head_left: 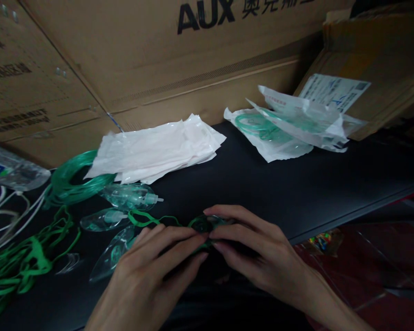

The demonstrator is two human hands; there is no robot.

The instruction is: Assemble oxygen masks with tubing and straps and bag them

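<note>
Both hands meet at the near edge of the black tabletop, fingertips almost touching. My left hand (158,266) is closed, pinching a thin green elastic strap (143,217) that runs out leftward in a loop. My right hand (258,250) curls its fingers and thumb around a small clear-green oxygen mask (219,221), mostly hidden by the fingers. Just left of my hands lie more clear masks: one with a pale connector (131,196), a second mask (101,219) and a third mask (114,253) partly behind my left hand.
Coiled green tubing (71,181) and a heap of green straps (31,259) lie left, near white cables (12,216) and a plastic bottle (17,168). White pouches (155,149) and opened mask packages (283,131) lie behind. Cardboard boxes (158,59) stand along the back.
</note>
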